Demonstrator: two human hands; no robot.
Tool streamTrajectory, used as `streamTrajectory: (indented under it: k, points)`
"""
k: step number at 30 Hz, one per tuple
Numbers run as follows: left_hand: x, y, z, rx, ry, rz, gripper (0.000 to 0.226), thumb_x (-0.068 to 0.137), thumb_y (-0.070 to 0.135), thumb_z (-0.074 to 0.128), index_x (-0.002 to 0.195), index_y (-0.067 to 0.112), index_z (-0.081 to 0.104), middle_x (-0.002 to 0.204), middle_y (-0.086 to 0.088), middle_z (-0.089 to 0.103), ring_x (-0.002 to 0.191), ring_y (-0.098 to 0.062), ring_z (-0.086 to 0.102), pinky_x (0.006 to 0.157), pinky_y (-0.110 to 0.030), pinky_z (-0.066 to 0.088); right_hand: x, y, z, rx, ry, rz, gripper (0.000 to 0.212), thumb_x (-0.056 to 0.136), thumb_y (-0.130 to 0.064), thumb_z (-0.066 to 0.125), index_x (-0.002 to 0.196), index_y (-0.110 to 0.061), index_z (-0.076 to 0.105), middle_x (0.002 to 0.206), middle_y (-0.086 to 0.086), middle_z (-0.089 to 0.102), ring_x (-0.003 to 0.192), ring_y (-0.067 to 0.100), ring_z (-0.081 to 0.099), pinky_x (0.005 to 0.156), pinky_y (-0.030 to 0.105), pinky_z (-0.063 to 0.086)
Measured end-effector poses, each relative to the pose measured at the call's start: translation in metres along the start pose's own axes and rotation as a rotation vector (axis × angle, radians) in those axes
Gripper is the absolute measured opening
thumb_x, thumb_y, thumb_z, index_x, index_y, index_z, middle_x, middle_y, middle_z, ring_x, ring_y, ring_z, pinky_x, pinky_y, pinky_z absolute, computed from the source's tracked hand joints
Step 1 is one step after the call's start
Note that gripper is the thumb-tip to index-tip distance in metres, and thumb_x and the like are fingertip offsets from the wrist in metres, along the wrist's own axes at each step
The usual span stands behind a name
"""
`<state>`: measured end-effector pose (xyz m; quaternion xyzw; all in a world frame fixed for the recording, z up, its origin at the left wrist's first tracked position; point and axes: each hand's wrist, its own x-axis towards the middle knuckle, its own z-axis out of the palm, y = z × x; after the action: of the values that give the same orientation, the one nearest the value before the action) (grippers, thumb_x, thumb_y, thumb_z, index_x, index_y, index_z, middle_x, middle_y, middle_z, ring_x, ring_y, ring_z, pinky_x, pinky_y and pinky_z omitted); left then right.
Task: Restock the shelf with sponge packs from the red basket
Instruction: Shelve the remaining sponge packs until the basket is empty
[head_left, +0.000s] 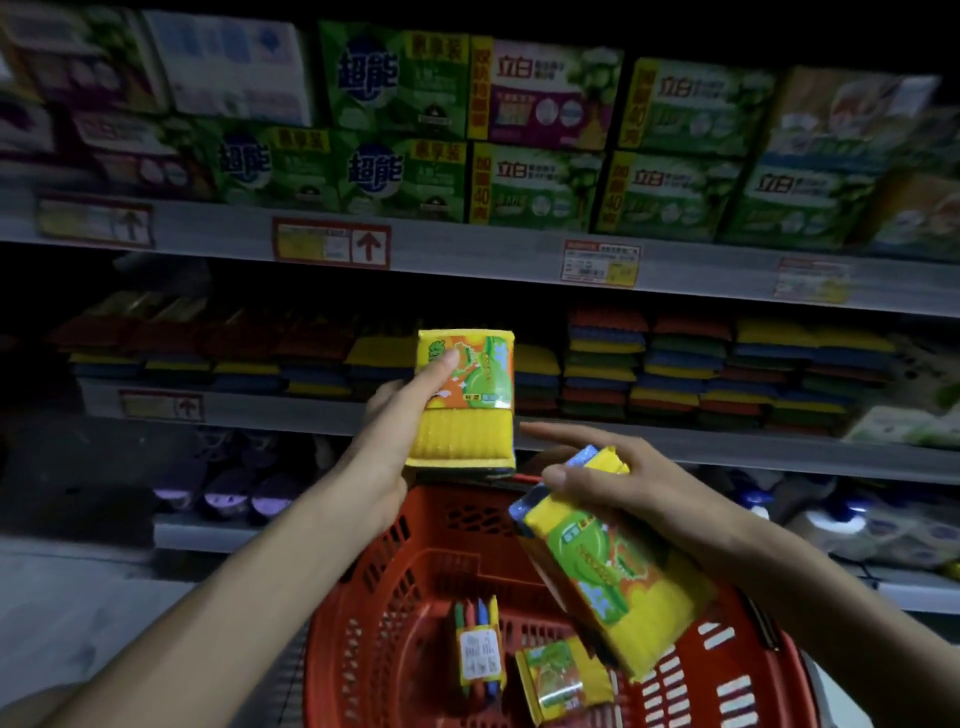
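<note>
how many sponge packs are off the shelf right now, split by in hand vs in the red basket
in hand: 2, the upright pack in the left hand and the tilted pack in the right hand
in the red basket: 2, the barcode pack and the green-label pack
total: 4

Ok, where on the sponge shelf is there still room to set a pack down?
Headroom shows over the low stacks beside the raised pack in the left hand, beneath the upper shelf rail. The tall stacks further right nearly reach it: crowded. The right hand holds a second pack.
</note>
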<state>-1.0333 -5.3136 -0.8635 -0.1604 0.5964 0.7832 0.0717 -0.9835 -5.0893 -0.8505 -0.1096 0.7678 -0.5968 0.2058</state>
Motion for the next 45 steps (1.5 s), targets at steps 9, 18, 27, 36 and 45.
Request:
streamTrajectory:
  k: [9, 18, 27, 36, 45]
  points:
    - [0.020, -0.005, 0.022, 0.001, 0.032, 0.091, 0.057, 0.070, 0.053, 0.083, 0.112, 0.019, 0.066, 0.103, -0.005, 0.077, 0.096, -0.026, 0.075, 0.094, -0.053, 0.057, 0.017, 0.000, 0.007, -0.016, 0.049, -0.054, 0.064, 0.081, -0.042, 0.078, 0.136, -0.052, 0.048, 0.109, -0.022, 0.074, 0.087, 0.010, 0.076, 0.073, 0.019, 0.057]
    - [0.031, -0.020, 0.030, 0.089, -0.123, 0.090, 0.040, 0.084, 0.024, 0.076, 0.122, 0.027, 0.066, 0.113, -0.002, 0.075, 0.104, -0.021, 0.073, 0.093, -0.047, 0.059, 0.031, 0.011, -0.003, 0.105, 0.124, -0.052, 0.056, 0.087, -0.038, 0.070, 0.139, -0.049, 0.052, 0.116, -0.015, 0.075, 0.099, 0.018, 0.076, 0.079, 0.024, 0.059]
    - [0.042, -0.013, 0.056, -0.001, 0.137, 0.156, 0.057, 0.071, 0.040, 0.090, 0.111, 0.015, 0.057, 0.102, -0.007, 0.072, 0.083, -0.020, 0.076, 0.073, -0.044, 0.064, 0.047, 0.009, -0.008, 0.231, 0.266, -0.109, 0.059, 0.082, -0.041, 0.072, 0.138, -0.044, 0.053, 0.106, -0.014, 0.078, 0.097, 0.021, 0.077, 0.083, 0.034, 0.062]
    - [0.057, -0.016, 0.071, -0.226, 0.139, 0.036, 0.016, 0.094, 0.027, 0.061, 0.089, 0.012, 0.061, 0.114, -0.022, 0.068, 0.105, -0.031, 0.070, 0.076, -0.030, 0.062, 0.054, 0.008, -0.016, 0.268, 0.296, -0.014, 0.082, 0.075, -0.044, 0.077, 0.149, -0.043, 0.043, 0.100, -0.016, 0.078, 0.097, 0.022, 0.077, 0.086, 0.037, 0.062]
    - [0.057, -0.030, 0.069, -0.275, 0.141, -0.060, 0.018, 0.090, -0.012, 0.062, 0.102, 0.000, 0.056, 0.087, -0.021, 0.065, 0.069, -0.019, 0.071, 0.053, -0.025, 0.058, 0.053, 0.002, -0.015, 0.247, 0.311, 0.038, 0.088, 0.072, -0.047, 0.076, 0.152, -0.039, 0.039, 0.095, -0.014, 0.079, 0.091, 0.017, 0.078, 0.074, 0.027, 0.061]
